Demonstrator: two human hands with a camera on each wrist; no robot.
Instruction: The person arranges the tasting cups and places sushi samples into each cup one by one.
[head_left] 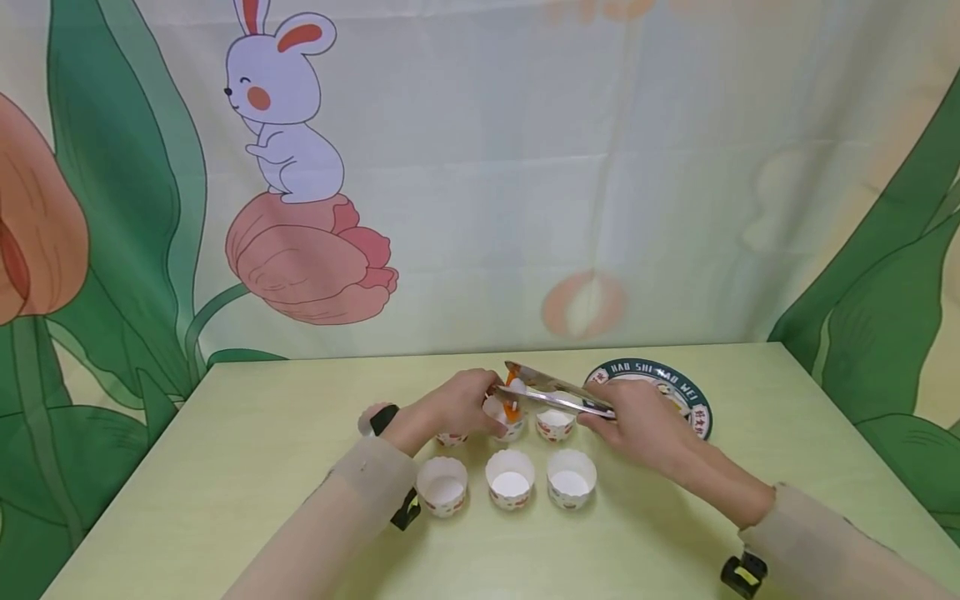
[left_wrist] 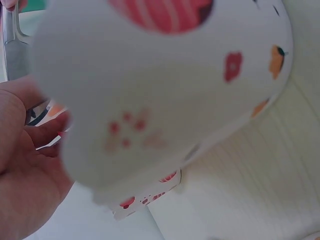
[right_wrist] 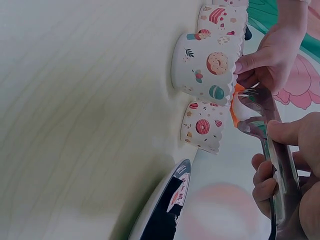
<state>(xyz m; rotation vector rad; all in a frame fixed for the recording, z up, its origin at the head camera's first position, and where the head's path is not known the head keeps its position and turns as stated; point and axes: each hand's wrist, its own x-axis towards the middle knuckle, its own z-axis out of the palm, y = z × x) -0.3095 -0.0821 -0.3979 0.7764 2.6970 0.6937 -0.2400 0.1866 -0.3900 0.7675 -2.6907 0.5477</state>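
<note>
My right hand (head_left: 637,421) grips metal tongs (right_wrist: 282,170), which point left across the back row of paper cups. Between the tong tips is a small orange-and-white piece (head_left: 513,392), right over the mouth of a patterned paper cup (right_wrist: 205,67); its exact kind is hard to make out. With thumb and fingers, my left hand (head_left: 461,404) pinches that cup at its scalloped rim. In the left wrist view, another cup (left_wrist: 165,90) stands close to the camera and partly covers the left hand (left_wrist: 30,170).
Nearest me is a row of three paper cups, with the middle one (head_left: 510,481) between two others. A back-row cup (head_left: 555,425) stands under the tongs. Further left, a cup (head_left: 371,419) is partly hidden by the wrist strap. A round printed plate (head_left: 701,417) lies behind the right hand.
</note>
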